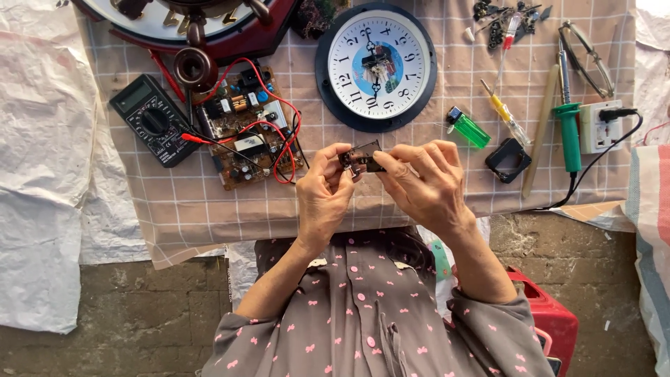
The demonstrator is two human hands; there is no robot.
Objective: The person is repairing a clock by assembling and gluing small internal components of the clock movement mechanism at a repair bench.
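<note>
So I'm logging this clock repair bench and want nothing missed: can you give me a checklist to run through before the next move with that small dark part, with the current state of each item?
1. Small dark part pinched by both the left hand and the right hand: ok.
2. Part held above the checked cloth, not past its edge: ok.
3. Round wall clock lying flat, apart from the hands: ok.
4. Green soldering iron out of the hands' way; hot or cold: cannot tell.
5. Multimeter probes resting by the circuit board, clear of the hands: ok.
6. Condition of the part's inside: cannot tell, too small.
</note>
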